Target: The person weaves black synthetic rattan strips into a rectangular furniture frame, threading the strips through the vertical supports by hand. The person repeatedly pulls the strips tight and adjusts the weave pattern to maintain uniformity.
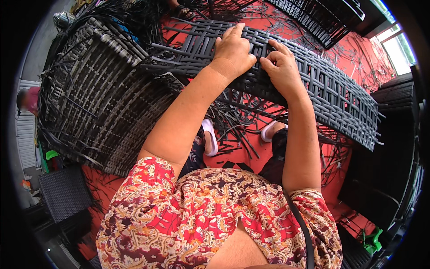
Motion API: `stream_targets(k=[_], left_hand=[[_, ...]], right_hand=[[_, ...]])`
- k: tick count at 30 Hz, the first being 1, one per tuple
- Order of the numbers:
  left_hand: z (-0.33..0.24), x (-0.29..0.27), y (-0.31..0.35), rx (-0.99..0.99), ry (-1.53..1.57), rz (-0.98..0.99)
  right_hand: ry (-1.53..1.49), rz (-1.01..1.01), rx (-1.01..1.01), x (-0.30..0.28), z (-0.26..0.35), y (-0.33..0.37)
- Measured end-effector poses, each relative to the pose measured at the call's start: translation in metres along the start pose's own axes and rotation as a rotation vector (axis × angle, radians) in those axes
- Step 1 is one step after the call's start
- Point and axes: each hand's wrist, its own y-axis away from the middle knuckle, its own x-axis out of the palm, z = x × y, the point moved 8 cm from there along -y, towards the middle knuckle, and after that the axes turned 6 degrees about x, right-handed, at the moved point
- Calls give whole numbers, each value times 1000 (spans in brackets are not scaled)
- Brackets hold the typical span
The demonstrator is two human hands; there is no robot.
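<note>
A long panel of dark grey wicker weave [333, 92] stretches in front of me from the upper left to the right, with loose strand ends [172, 58] sticking out at its left end. My left hand [233, 51] rests on its upper left part, fingers bent over the weave near the far edge and thumb turned toward my right hand. Just right of it, my right hand [283, 67] is closed on the weave, index finger and thumb curled at a strand. The fingertips of both hands are partly hidden, so the exact strand cannot be made out.
To the left stands a large piece of black and grey weave [103, 98]. Cut strands [230, 123] lie on the red floor [224, 159] around my feet. Dark wicker pieces [380, 148] stand at right, another woven frame [313, 20] at the back. A person's foot [182, 11] shows at the top.
</note>
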Motion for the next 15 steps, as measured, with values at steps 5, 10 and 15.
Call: stream_targets(k=[5, 10, 15], left_hand=[[-5, -10, 5, 82, 44, -169], [-10, -12, 2, 75, 73, -98], [16, 9, 1, -140, 435, 54]], right_hand=[[55, -23, 10, 4, -3, -2], [75, -42, -13, -1, 1, 1], [78, -35, -11, -1, -1, 2]])
